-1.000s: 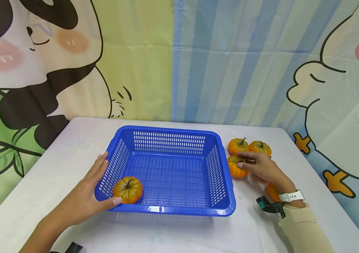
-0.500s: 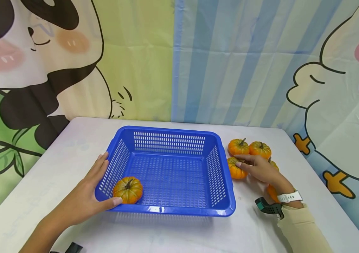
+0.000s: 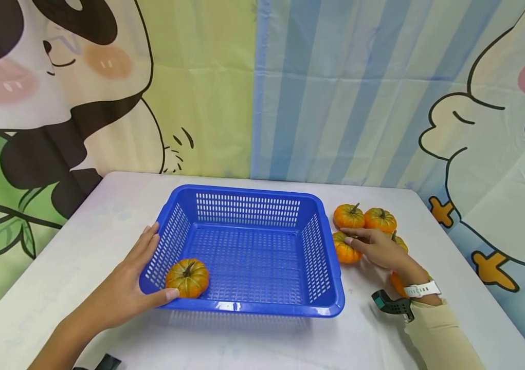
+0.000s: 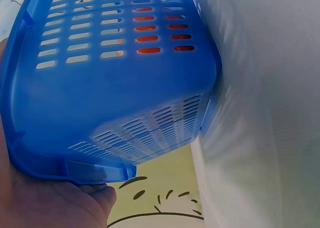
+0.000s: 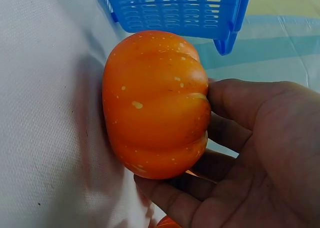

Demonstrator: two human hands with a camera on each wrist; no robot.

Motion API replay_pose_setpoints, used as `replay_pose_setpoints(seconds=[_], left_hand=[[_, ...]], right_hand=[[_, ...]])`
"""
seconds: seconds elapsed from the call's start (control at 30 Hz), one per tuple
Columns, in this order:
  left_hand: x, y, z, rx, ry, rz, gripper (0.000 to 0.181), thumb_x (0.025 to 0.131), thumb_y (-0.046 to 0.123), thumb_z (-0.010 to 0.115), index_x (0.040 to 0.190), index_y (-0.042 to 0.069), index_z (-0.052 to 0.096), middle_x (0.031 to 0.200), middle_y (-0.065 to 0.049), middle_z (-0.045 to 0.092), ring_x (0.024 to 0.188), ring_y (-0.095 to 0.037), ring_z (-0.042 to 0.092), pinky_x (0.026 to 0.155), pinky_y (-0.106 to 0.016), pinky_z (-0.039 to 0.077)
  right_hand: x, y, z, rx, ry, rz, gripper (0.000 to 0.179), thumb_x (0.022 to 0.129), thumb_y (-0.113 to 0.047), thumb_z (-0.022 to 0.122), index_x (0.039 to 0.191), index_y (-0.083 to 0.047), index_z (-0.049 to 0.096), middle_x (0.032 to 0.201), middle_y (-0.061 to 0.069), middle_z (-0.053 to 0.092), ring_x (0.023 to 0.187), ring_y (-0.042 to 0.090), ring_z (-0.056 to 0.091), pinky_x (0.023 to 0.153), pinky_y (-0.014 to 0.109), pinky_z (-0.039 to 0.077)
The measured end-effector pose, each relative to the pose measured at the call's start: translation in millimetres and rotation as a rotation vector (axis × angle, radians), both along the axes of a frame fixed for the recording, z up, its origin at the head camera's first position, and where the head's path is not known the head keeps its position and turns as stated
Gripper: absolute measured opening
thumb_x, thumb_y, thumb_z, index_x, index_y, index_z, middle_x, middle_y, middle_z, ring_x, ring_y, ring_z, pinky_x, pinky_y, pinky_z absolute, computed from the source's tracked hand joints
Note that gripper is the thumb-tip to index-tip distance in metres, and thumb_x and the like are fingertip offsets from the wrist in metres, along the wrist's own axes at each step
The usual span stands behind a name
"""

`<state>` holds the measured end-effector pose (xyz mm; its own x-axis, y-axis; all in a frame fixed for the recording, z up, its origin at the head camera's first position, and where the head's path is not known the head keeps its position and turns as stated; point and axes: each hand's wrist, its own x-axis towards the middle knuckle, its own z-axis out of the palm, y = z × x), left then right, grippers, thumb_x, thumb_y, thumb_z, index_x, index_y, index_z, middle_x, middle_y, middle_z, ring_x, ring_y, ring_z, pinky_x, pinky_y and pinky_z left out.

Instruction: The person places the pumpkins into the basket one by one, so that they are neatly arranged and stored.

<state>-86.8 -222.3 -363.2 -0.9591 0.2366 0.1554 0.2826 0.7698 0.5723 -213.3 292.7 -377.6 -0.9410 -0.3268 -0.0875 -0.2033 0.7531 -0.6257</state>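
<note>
The right grip (image 3: 379,249) partly hides its pumpkin (image 3: 344,251), the wrist (image 3: 411,271) an orange thing (image 3: 397,282).

A white table (image 3: 262,344) with rounded far corners and a finely woven surface bears a blue basket (image 3: 271,308) near its middle. To the basket's right are two orange pumpkins (image 3: 349,216) side by side, a third pumpkin (image 3: 344,252) nearer the front, and two partly hidden pumpkins (image 3: 399,244) farther right
</note>
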Motion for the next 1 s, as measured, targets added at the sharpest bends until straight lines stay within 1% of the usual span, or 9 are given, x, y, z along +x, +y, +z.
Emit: replay_pose_setpoints(seconds=[0.1, 0.13, 0.27, 0.33, 0.67, 0.73, 0.83, 0.93, 1.0], left_hand=[[0.0, -0.2, -0.6, 0.001, -0.005, 0.002, 0.11, 0.079, 0.051, 0.074, 0.156, 0.004, 0.011, 0.163, 0.0, -0.004, 0.148, -0.028, -0.002, 0.1, -0.074, 0.023], [-0.1, -0.2, -0.7, 0.0, -0.007, 0.003, 0.11, 0.079, 0.051, 0.074, 0.156, 0.004, 0.011, 0.163, 0.0, -0.004, 0.148, -0.028, -0.003, 0.1, -0.074, 0.023], [-0.3, 0.2, -0.7, -0.003, -0.01, 0.007, 0.11, 0.08, 0.052, 0.074, 0.156, 0.004, 0.011, 0.163, -0.001, -0.004, 0.148, -0.028, -0.003, 0.1, -0.074, 0.023], [-0.2, 0.6, -0.3, -0.003, -0.009, 0.008, 0.109, 0.08, 0.052, 0.074, 0.156, 0.004, 0.011, 0.163, -0.002, -0.003, 0.148, -0.029, -0.002, 0.099, -0.075, 0.024], [0.8, 0.5, 0.6, -0.005, -0.009, 0.009, 0.11, 0.079, 0.051, 0.075, 0.155, 0.004, 0.012, 0.163, -0.004, -0.002, 0.148, -0.029, -0.002, 0.099, -0.075, 0.024], [1.0, 0.3, 0.5, -0.002, -0.008, 0.008, 0.11, 0.079, 0.051, 0.075, 0.155, 0.003, 0.012, 0.163, -0.004, -0.002, 0.148, -0.029, -0.002, 0.099, -0.075, 0.024], [1.1, 0.2, 0.7, -0.001, -0.01, 0.007, 0.11, 0.079, 0.051, 0.075, 0.155, 0.003, 0.012, 0.163, -0.004, -0.002, 0.148, -0.029, -0.002, 0.099, -0.075, 0.023], [0.9, 0.5, 1.0, -0.005, -0.012, 0.009, 0.11, 0.079, 0.051, 0.074, 0.156, 0.004, 0.011, 0.163, -0.004, -0.002, 0.148, -0.029, -0.002, 0.099, -0.075, 0.024], [0.6, 0.9, 1.1, -0.01, -0.015, 0.011, 0.11, 0.079, 0.052, 0.074, 0.156, 0.004, 0.011, 0.163, -0.003, -0.003, 0.148, -0.029, -0.002, 0.098, -0.075, 0.024]], right_hand=[[0.2, -1.1, 0.0, -0.008, 0.013, -0.004, 0.045, 0.099, -0.028, 0.057, 0.138, -0.005, 0.055, 0.068, 0.006, 0.049, 0.054, 0.019, 0.045, 0.051, 0.027, 0.039], [0.2, -1.0, 0.0, -0.005, 0.025, -0.002, 0.045, 0.1, -0.028, 0.056, 0.138, -0.005, 0.055, 0.071, 0.006, 0.051, 0.057, 0.019, 0.047, 0.054, 0.027, 0.04], [0.1, -1.3, 0.5, -0.004, 0.072, -0.01, 0.044, 0.1, -0.028, 0.056, 0.137, -0.004, 0.057, 0.092, 0.01, 0.064, 0.073, 0.022, 0.054, 0.065, 0.032, 0.044], [0.3, -1.2, 1.0, -0.007, 0.079, -0.022, 0.045, 0.1, -0.03, 0.056, 0.136, -0.004, 0.057, 0.105, 0.011, 0.064, 0.084, 0.024, 0.055, 0.07, 0.034, 0.044], [0.4, -0.9, 3.4, -0.069, 0.065, -0.117, 0.052, 0.098, -0.041, 0.056, 0.138, -0.007, 0.056, 0.116, 0.017, 0.064, 0.087, 0.028, 0.055, 0.066, 0.033, 0.044], [0.3, -0.9, 4.0, -0.075, 0.067, -0.127, 0.053, 0.098, -0.043, 0.055, 0.138, -0.007, 0.055, 0.122, 0.019, 0.062, 0.091, 0.029, 0.055, 0.07, 0.035, 0.047], [0.2, -0.8, 5.3, -0.1, 0.076, -0.132, 0.053, 0.099, -0.043, 0.054, 0.139, -0.008, 0.055, 0.131, 0.021, 0.058, 0.101, 0.032, 0.054, 0.087, 0.047, 0.049], [0.7, -0.7, 7.1, -0.129, 0.087, -0.138, 0.053, 0.099, -0.042, 0.053, 0.14, -0.008, 0.054, 0.134, 0.022, 0.055, 0.113, 0.037, 0.053, 0.099, 0.058, 0.041], [1.4, -0.7, 9.0, -0.144, 0.09, -0.146, 0.054, 0.099, -0.043, 0.052, 0.14, -0.009, 0.054, 0.135, 0.022, 0.054, 0.118, 0.039, 0.051, 0.101, 0.06, 0.039]])
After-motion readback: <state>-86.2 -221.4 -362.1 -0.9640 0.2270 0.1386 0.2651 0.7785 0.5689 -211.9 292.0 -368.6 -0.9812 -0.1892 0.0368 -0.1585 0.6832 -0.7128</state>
